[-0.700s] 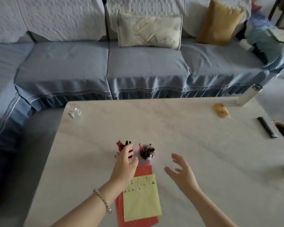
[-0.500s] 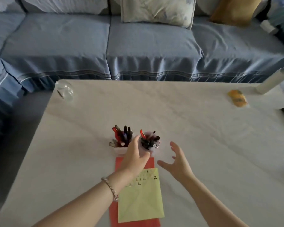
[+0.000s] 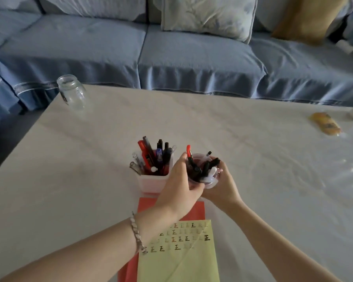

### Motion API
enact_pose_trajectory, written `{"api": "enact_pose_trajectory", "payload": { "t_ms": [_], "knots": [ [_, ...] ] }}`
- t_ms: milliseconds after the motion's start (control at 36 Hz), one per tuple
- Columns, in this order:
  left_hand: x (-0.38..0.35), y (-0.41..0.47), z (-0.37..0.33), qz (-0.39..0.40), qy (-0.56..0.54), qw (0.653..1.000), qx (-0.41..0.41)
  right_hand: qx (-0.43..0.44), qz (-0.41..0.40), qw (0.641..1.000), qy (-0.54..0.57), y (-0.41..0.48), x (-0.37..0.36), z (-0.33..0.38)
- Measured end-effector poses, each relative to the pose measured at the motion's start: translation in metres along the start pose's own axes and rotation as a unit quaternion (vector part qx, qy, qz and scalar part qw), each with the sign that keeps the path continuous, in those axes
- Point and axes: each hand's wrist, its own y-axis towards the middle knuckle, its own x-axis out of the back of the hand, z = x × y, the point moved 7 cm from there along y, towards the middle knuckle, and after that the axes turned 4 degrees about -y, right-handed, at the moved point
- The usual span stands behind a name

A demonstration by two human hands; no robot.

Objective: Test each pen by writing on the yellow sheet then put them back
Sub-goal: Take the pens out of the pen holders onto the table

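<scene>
My left grip point(image 3: 179, 188) and right grip point(image 3: 223, 187) both curl tight round the round pen cup point(image 3: 210, 183), just beyond the yellow sheet point(image 3: 181, 265) on the counter point(image 3: 273, 180).

I count two pen holders at twelve o'clock: one square cup point(image 3: 154, 183) and one round cup point(image 3: 210, 184), their pens point(image 3: 149, 151) too bunched to count. One glass jar point(image 3: 71, 92) at ten, one orange packet point(image 3: 325, 123) at two, one yellow sheet point(image 3: 183, 259) and one red sheet point(image 3: 197, 210) at six.

Glossy stone-like table point(image 3: 253, 159), glass jar point(image 3: 71, 92), cloth sofa point(image 3: 192, 62), matt paper yellow sheet point(image 3: 181, 265).
</scene>
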Motion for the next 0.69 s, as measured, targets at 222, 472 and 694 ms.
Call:
{"api": "enact_pose_trajectory", "payload": {
  "t_ms": [222,472,694],
  "knots": [
    [-0.005,0.004,-0.015,0.055,-0.065,0.996,0.006,0.039,-0.074,0.996,-0.014,-0.017,0.039,0.025],
    [-0.036,0.002,-0.037,0.077,-0.17,0.981,0.059,0.001,-0.076,0.937,-0.341,-0.042,0.088,0.057],
    [-0.085,-0.013,0.005,0.149,-0.09,0.976,0.129,0.03,0.014,0.761,-0.648,-0.046,0.079,0.033]
  ]
}}
